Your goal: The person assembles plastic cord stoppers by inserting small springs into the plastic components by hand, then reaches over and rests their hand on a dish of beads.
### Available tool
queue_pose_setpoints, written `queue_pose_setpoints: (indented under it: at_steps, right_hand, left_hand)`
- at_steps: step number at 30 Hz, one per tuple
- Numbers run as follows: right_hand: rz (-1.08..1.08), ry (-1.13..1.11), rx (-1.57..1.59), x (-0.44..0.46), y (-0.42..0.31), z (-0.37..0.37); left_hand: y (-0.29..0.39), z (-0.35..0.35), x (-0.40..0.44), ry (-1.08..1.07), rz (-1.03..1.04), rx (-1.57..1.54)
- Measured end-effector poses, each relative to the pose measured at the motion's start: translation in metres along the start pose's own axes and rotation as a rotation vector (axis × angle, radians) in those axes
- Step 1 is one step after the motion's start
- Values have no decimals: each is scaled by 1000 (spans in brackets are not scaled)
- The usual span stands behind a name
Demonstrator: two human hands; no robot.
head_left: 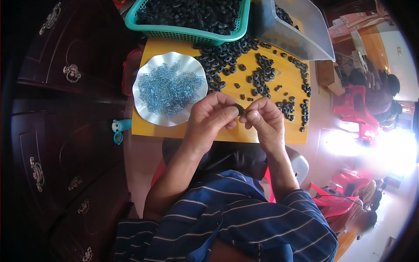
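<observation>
The left hand (208, 117) is pinching a black piece (239, 109) above the table (290, 137), likely steadying it beside the right hand (269, 125), whose grip I cannot tell. Springs (168, 89) are lying on a plate (174, 122), seemingly for easy reach.

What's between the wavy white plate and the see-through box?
In the head view, a heap of black pieces lies on the yellow table between plate and box.

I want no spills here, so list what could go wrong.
The small black part in the left hand, with the right hand at it, might slip and fall.
The white plate, beside the left hand, could be nudged, spilling its bluish coils.
Loose black pieces along the right edge of the table may get knocked off.
</observation>
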State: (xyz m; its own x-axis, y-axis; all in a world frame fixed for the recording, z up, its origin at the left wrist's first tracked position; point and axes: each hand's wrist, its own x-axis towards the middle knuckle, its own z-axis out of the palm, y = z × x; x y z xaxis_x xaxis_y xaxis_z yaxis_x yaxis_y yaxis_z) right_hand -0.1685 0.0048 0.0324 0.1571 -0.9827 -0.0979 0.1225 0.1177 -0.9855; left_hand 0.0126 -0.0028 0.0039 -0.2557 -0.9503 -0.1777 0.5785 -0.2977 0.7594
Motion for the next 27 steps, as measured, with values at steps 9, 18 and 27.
queue_pose_setpoints:
  at_steps: [9,18,27]
  right_hand:
    - [25,-11,25,-1,8,-3]
    - [54,65,-114,13,22,-22]
    - [-288,169,-1117,30,36,-26]
  left_hand:
    - [0,2,-1,-45,89,221]
    - [0,-2,0,-45,-11,45]
    - [3,-9,5,29,25,-56]
